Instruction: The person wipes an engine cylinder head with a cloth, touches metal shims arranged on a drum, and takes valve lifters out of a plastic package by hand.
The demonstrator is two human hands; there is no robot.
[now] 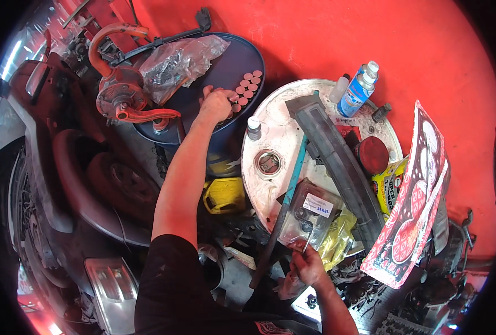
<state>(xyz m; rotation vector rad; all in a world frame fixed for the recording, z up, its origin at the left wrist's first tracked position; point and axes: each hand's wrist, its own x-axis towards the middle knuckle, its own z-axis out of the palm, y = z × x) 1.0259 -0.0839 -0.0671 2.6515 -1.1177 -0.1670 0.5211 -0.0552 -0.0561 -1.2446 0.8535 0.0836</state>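
On the dark blue drum top (239, 53), my left hand (217, 103) reaches in with its fingers curled. It is beside several small round reddish discs (248, 89) set in rows; its fingertips come close to them, and what it pinches is hidden. Lower down, my right hand (309, 267) is closed on a thin metal rod (307, 241) that points up and away. Just beyond that hand lies a clear plastic pack (317, 195) with a white label and dark round parts. A yellow plastic bag (340, 237) lies beside the pack.
A white drum top (267, 192) carries a long black plastic part (337, 159), a blue-and-white spray can (359, 89) and a red gasket sheet pack (413, 206). An orange hand pump (122, 95) and a clear bag (183, 61) occupy the blue drum. At left stands a car (97, 184).
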